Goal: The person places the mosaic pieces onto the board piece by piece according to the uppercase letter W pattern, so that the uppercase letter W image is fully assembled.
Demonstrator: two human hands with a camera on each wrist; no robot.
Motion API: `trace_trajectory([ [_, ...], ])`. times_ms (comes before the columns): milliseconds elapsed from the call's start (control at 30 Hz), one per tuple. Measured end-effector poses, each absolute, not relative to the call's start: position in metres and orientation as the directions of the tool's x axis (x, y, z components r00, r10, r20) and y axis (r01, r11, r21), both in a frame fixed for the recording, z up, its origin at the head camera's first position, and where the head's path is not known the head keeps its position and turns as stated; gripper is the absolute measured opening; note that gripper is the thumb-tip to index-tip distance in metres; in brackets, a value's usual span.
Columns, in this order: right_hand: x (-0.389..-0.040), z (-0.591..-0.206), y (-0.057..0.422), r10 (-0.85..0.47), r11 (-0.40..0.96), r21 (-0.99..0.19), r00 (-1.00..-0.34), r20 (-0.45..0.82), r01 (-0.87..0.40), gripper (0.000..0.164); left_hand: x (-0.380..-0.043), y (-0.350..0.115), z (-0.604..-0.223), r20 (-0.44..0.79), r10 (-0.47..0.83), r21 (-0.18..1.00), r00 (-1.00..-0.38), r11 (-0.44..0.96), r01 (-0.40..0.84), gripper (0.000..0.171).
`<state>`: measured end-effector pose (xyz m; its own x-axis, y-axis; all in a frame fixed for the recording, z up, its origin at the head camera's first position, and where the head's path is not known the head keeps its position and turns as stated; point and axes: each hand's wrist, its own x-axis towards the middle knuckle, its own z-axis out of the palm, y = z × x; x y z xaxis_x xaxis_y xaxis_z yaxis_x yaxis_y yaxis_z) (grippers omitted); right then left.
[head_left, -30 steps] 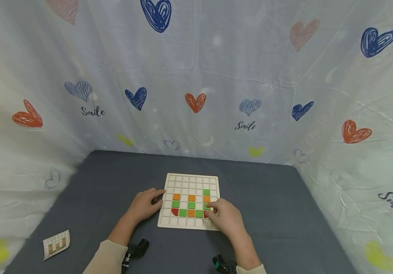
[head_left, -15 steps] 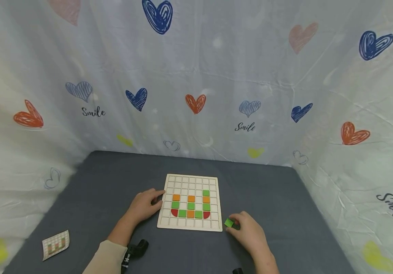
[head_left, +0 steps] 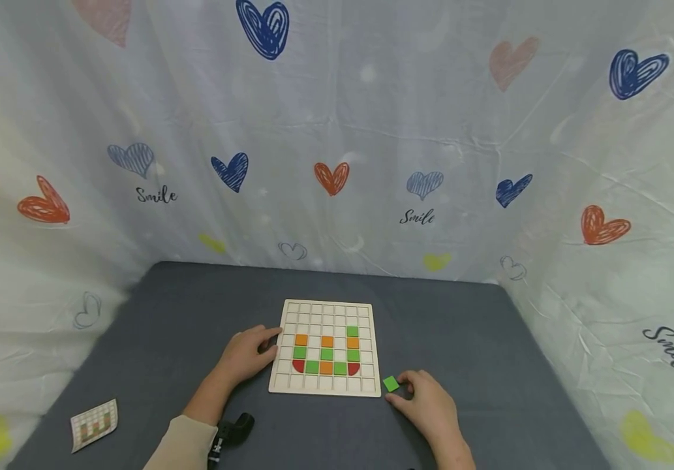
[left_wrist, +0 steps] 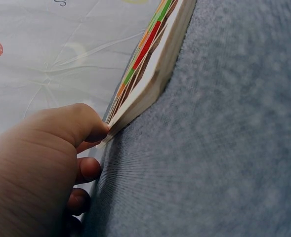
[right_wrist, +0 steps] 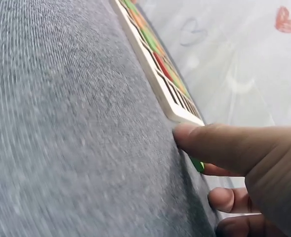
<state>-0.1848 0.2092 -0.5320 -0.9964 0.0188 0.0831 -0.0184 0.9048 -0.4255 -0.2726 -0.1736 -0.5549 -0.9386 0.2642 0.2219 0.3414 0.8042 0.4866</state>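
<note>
A pale wooden grid board (head_left: 332,385) lies on the dark cloth, holding a figure of green, orange and red tiles. My left hand (head_left: 247,356) is at its left side, index finger and thumb spread along the edge. In the left wrist view the thumb (left_wrist: 88,126) touches the board's rim. Off the board's lower right corner lies a loose green square tile (head_left: 391,384). My right hand (head_left: 427,401) is beside this tile, index fingertip at its right edge and thumb just below it. In the right wrist view the thumb (right_wrist: 194,136) partly covers the tile.
A small printed card (head_left: 94,424) with a similar grid pattern lies at the left of the dark tabletop (head_left: 460,326). A white curtain (head_left: 290,117) with hearts surrounds the table at the back and sides. A black wrist camera (head_left: 237,429) sits by the left sleeve.
My right hand has left the board's right side, carrying the green tile to the cloth, where its fingers have loosened from it. The left hand stays at the board's edge.
</note>
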Motion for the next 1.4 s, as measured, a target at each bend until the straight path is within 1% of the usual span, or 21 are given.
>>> trace_trajectory([
  [233,-0.189,-0.532,0.201,0.01,0.912,-0.407,-0.99,0.143,-0.049,0.021,-0.273,-0.174,-0.555,0.227,0.259,0.487,-0.939,0.805,0.34,0.041],
  [333,-0.192,-0.53,0.201,0.007,0.909,-0.412,-0.988,0.157,-0.059,0.019,-0.272,-0.174,-0.556,0.227,0.257,0.488,-0.939,0.805,0.338,0.041],
  [767,-0.218,-0.499,0.195,-0.059,0.864,-0.481,-0.978,0.201,-0.15,0.019,-0.272,-0.174,-0.555,0.229,0.257,0.487,-0.939,0.805,0.34,0.04],
  [900,-0.229,-0.489,0.186,-0.078,0.855,-0.489,-0.974,0.212,-0.174,0.02,-0.271,-0.175,-0.556,0.247,0.26,0.483,-0.934,0.802,0.351,0.04],
  [1067,-0.24,-0.479,0.17,-0.13,0.854,-0.466,-0.962,0.24,-0.232,0.022,-0.271,-0.175,-0.558,0.274,0.262,0.474,-0.925,0.8,0.368,0.039],
  [1167,-0.247,-0.474,0.159,-0.159,0.85,-0.462,-0.959,0.235,-0.254,0.024,-0.272,-0.175,-0.56,0.283,0.264,0.47,-0.922,0.8,0.373,0.039],
  [1400,-0.263,-0.469,0.132,-0.221,0.829,-0.475,-0.954,0.203,-0.294,0.025,-0.272,-0.175,-0.557,0.241,0.268,0.482,-0.933,0.802,0.354,0.04],
])
